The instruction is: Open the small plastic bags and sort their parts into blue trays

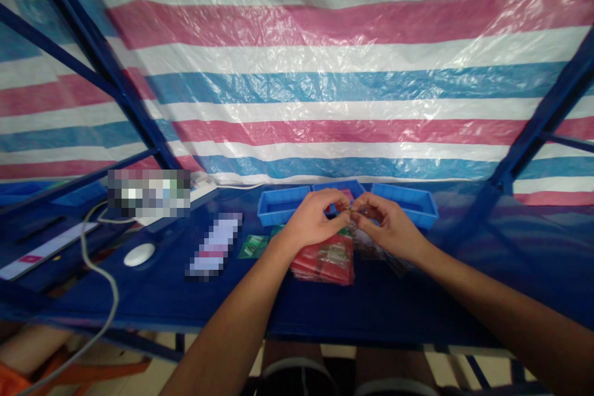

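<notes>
Both hands pinching 1 small item above the red packet stack.

I see left hand (312,221) and right hand (388,227) meeting fingertip to fingertip just over the stack of red packets (325,262), fingers curled nearly closed on a tiny piece (351,206); can't tell what it is. 3 blue trays (283,203) sit just behind the stack, a white mouse (139,253) well left of it. My read: light, thin, slippery, so grip by the edges.
</notes>
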`<state>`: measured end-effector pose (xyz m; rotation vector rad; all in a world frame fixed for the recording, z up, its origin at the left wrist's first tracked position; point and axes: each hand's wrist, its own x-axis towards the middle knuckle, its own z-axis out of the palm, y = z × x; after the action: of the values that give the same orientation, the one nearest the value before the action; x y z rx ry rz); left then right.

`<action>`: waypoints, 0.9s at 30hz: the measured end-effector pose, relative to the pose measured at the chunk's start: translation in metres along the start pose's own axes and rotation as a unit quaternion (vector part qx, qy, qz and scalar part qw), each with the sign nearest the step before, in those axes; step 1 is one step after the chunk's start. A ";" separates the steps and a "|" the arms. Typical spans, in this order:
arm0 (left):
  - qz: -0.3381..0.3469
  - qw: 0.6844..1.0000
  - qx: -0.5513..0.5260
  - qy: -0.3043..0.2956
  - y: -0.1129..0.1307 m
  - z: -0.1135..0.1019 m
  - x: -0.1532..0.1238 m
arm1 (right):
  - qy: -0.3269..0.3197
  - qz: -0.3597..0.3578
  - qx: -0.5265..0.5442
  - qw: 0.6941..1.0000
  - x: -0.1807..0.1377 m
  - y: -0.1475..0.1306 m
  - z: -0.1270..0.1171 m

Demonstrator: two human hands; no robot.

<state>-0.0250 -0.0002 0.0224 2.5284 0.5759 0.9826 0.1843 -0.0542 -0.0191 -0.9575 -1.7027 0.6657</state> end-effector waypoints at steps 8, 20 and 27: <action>0.044 0.998 0.040 -0.029 0.001 -0.002 0.002 | 0.047 -0.051 -0.060 0.996 0.000 -0.009 0.000; 0.073 0.993 0.076 -0.049 0.003 -0.001 0.001 | 0.055 -0.078 -0.157 0.983 0.000 -0.015 0.000; 0.067 0.993 0.072 -0.057 0.004 0.001 0.001 | 0.061 -0.030 -0.114 0.991 -0.001 -0.014 0.001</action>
<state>-0.0225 -0.0034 0.0240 2.7616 0.4626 0.8614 0.1795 -0.0627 -0.0093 -1.0785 -1.7160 0.3710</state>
